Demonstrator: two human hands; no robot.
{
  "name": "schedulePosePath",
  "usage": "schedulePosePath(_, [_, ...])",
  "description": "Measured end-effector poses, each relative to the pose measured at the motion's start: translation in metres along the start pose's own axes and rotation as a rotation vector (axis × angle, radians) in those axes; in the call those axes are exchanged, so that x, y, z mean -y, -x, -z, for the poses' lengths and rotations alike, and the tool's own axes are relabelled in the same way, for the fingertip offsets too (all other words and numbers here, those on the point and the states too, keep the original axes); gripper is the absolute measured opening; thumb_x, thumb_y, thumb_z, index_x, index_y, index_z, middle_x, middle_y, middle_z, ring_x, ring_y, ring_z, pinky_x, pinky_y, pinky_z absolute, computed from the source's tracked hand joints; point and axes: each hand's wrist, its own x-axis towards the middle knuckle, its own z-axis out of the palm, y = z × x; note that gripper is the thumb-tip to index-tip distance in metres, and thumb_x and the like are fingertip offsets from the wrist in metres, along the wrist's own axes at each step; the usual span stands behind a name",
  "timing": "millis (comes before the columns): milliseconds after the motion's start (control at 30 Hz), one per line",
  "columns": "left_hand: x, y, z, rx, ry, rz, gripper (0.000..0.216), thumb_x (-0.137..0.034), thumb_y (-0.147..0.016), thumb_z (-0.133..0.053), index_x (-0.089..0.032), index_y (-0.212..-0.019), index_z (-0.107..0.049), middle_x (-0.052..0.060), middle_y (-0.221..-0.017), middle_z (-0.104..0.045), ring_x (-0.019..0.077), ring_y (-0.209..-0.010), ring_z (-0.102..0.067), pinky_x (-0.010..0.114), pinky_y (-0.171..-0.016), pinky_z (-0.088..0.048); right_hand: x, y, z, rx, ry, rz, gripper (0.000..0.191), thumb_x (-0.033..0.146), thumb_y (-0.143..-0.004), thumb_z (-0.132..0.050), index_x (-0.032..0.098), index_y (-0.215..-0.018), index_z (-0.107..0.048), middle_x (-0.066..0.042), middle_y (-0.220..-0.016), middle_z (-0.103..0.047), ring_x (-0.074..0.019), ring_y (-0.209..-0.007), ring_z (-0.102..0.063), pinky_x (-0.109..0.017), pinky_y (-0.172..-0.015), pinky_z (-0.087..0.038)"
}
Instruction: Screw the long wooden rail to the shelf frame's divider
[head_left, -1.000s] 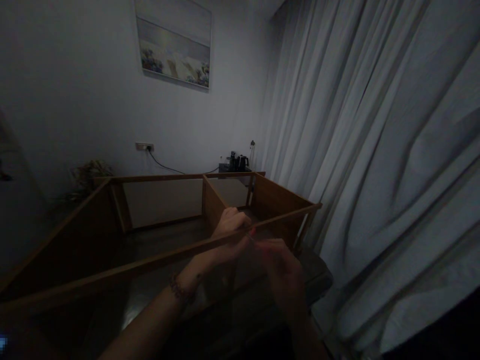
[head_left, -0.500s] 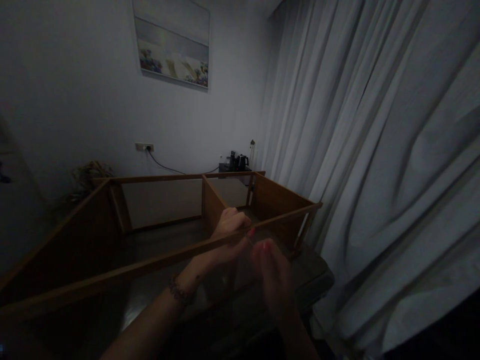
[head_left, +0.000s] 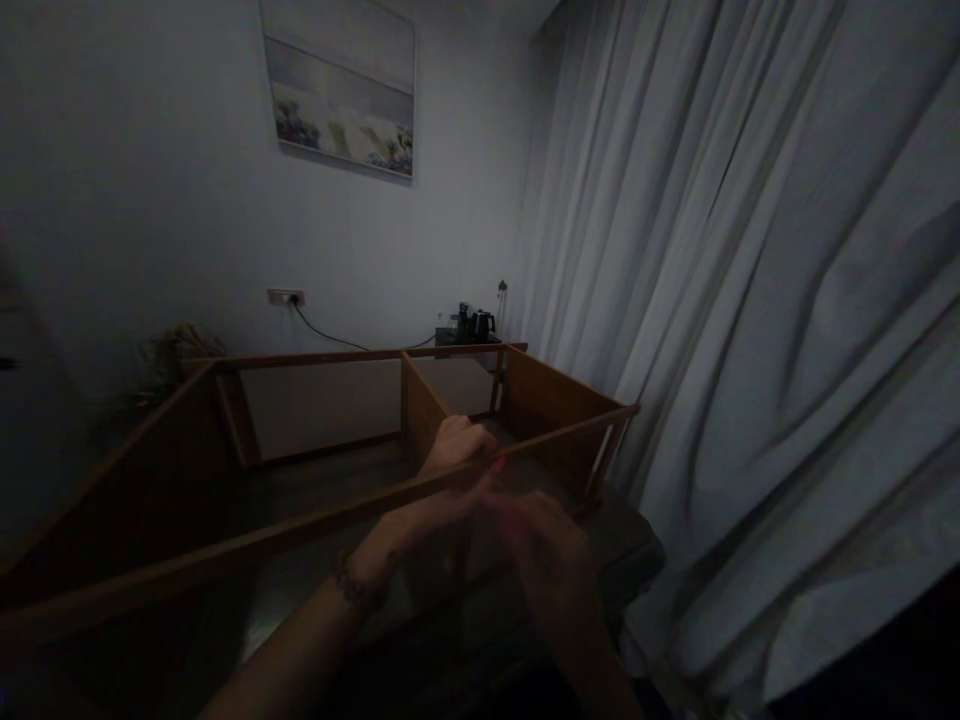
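A brown wooden furniture frame (head_left: 454, 352) with side panels and a middle divider (head_left: 425, 388) lies before me. My left hand (head_left: 459, 448) is closed around its near rail (head_left: 300, 533), where the divider meets it; the fingers are on the far side and the thumb is below. Just to the right and below the rail is my right hand (head_left: 551, 548), its fingers pinched together close to my left thumb. What they hold, if anything, is blurred and too small to name. A bracelet (head_left: 358, 583) circles my left wrist.
The frame rests on a dark padded surface (head_left: 637, 545). Long pale curtains (head_left: 720, 330) hang on the right. Behind stand a black kettle (head_left: 482, 323) and a dried plant (head_left: 176, 348). A wall socket (head_left: 286, 297) with a cord and a picture (head_left: 341, 95) are on the wall.
My right hand has turned at the wrist, its fingers swinging toward the left beside my left thumb. The left hand keeps its place on the rail. The view has shifted slightly.
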Motion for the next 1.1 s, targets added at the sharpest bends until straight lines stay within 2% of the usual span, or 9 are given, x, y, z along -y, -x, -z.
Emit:
schedulePosePath(100, [-0.002, 0.0, 0.002, 0.005, 0.037, -0.01, 0.014, -0.029, -0.089, -0.046, -0.021, -0.077, -0.045, 0.001, -0.069, -0.051, 0.0194, -0.072, -0.046, 0.035, -0.069, -0.036, -0.006, 0.005, -0.002, -0.019, -0.084, -0.069, 0.034, 0.021, -0.096, -0.051, 0.026, -0.129, -0.054, -0.004, -0.12, -0.066, -0.015, -0.097, -0.065, -0.026, -0.079, -0.052])
schedulePosePath(167, [-0.004, -0.001, 0.004, 0.011, 0.055, 0.011, 0.014, -0.028, -0.089, -0.048, -0.021, -0.076, -0.045, 0.001, -0.07, -0.05, 0.0191, -0.073, -0.046, 0.035, -0.069, -0.036, -0.008, 0.005, -0.001, -0.029, -0.029, -0.036, 0.035, 0.019, -0.096, -0.05, 0.025, -0.13, -0.053, -0.006, -0.119, -0.066, -0.0151, -0.093, -0.066, -0.026, -0.077, -0.054])
schedulePosePath(333, [-0.006, -0.001, 0.004, 0.012, 0.069, 0.05, 0.015, -0.028, -0.087, -0.049, -0.021, -0.075, -0.045, 0.001, -0.071, -0.049, 0.0194, -0.074, -0.047, 0.035, -0.068, -0.036, -0.01, -0.007, 0.003, -0.104, 0.331, 0.34, 0.039, 0.006, -0.094, -0.04, 0.023, -0.123, -0.059, -0.004, -0.094, -0.071, -0.0178, -0.086, -0.064, -0.034, -0.085, -0.05])
schedulePosePath(433, [-0.007, -0.001, 0.005, 0.018, 0.058, 0.061, 0.016, -0.03, -0.088, -0.047, -0.021, -0.075, -0.044, 0.002, -0.071, -0.051, 0.0195, -0.074, -0.047, 0.035, -0.069, -0.037, -0.013, -0.012, 0.001, -0.14, 0.329, 0.446, 0.041, 0.003, -0.093, -0.039, 0.022, -0.124, -0.058, -0.004, -0.094, -0.072, -0.0166, -0.086, -0.066, -0.034, -0.087, -0.05])
schedulePosePath(567, [-0.008, -0.002, 0.006, 0.025, 0.05, 0.043, 0.018, -0.03, -0.089, -0.047, -0.022, -0.074, -0.044, 0.002, -0.07, -0.052, 0.0192, -0.073, -0.048, 0.036, -0.07, -0.037, -0.018, -0.007, -0.005, -0.19, 0.035, 0.176, 0.027, 0.015, -0.095, -0.051, 0.024, -0.118, -0.058, -0.005, -0.102, -0.071, -0.0162, -0.087, -0.069, -0.029, -0.077, -0.055])
schedulePosePath(667, [-0.009, -0.002, 0.006, 0.026, 0.051, 0.051, 0.016, -0.028, -0.089, -0.047, -0.022, -0.075, -0.045, 0.002, -0.07, -0.052, 0.0196, -0.074, -0.048, 0.036, -0.071, -0.038, -0.018, -0.001, -0.008, -0.205, -0.123, -0.047, 0.014, 0.025, -0.096, -0.053, 0.022, -0.103, -0.065, -0.002, -0.086, -0.071, -0.0153, -0.074, -0.068, -0.026, -0.066, -0.054])
schedulePosePath(867, [-0.012, -0.002, 0.007, 0.005, 0.06, 0.051, 0.016, -0.029, -0.088, -0.046, -0.022, -0.074, -0.044, 0.002, -0.07, -0.051, 0.0199, -0.074, -0.047, 0.036, -0.07, -0.038, -0.018, -0.006, -0.02, -0.236, -0.263, -0.039, 0.032, 0.041, -0.097, -0.05, 0.021, -0.079, -0.068, 0.0, -0.069, -0.062, -0.0141, -0.064, -0.058, -0.025, -0.059, -0.046])
schedulePosePath(1033, [-0.01, -0.002, 0.006, 0.005, 0.053, 0.061, 0.019, -0.032, -0.09, -0.045, -0.021, -0.074, -0.045, 0.002, -0.07, -0.051, 0.0199, -0.073, -0.047, 0.036, -0.07, -0.038, -0.026, -0.015, -0.034, -0.188, -0.621, -0.204, 0.049, 0.061, -0.095, -0.04, 0.021, -0.069, -0.054, 0.004, -0.057, -0.049, -0.0115, -0.05, -0.046, -0.024, -0.049, -0.04])
schedulePosePath(1100, [-0.01, -0.001, 0.006, 0.001, 0.063, 0.051, 0.019, -0.031, -0.09, -0.045, -0.021, -0.074, -0.045, 0.002, -0.07, -0.051, 0.0194, -0.073, -0.047, 0.036, -0.07, -0.038, -0.021, -0.015, -0.034, -0.171, -0.64, -0.263, 0.052, 0.064, -0.094, -0.038, 0.022, -0.067, -0.05, 0.004, -0.056, -0.046, -0.0114, -0.049, -0.044, -0.024, -0.049, -0.04])
